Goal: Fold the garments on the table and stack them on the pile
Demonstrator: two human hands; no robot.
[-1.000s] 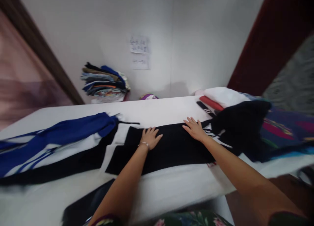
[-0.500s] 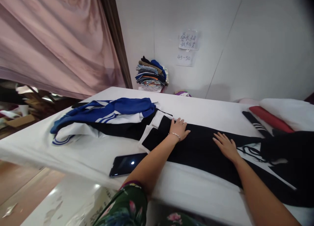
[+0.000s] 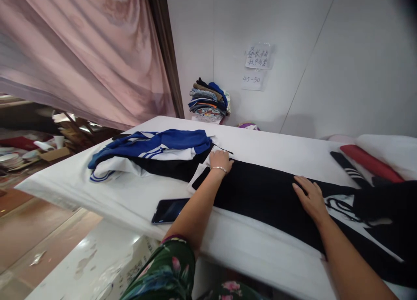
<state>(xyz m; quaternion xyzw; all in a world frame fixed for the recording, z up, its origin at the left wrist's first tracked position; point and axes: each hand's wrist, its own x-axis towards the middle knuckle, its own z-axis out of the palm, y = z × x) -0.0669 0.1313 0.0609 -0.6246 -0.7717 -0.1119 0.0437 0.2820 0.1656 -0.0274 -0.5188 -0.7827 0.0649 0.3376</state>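
A long black garment (image 3: pixel 260 189) lies flat across the white table (image 3: pixel 137 195). My left hand (image 3: pixel 220 159), with a thin bracelet at the wrist, rests flat on the garment's left end, where a white edge shows. My right hand (image 3: pixel 309 197) lies flat on the black cloth further right, fingers spread, next to a white printed pattern (image 3: pixel 339 203). Neither hand holds anything. A blue and white striped garment (image 3: pixel 153 145) lies bunched just left of my left hand.
A dark phone (image 3: pixel 170 210) lies near the table's front edge, under my left forearm. A stack of folded clothes (image 3: pixel 208 101) stands against the back wall below paper notes (image 3: pixel 259 56). A red roll (image 3: pixel 369 163) and white cloth lie at the far right. A pink curtain (image 3: pixel 81 52) hangs at left.
My left hand has slid left along the black garment to its white-edged end. My right hand has stayed flat on the cloth. The view has swung left.
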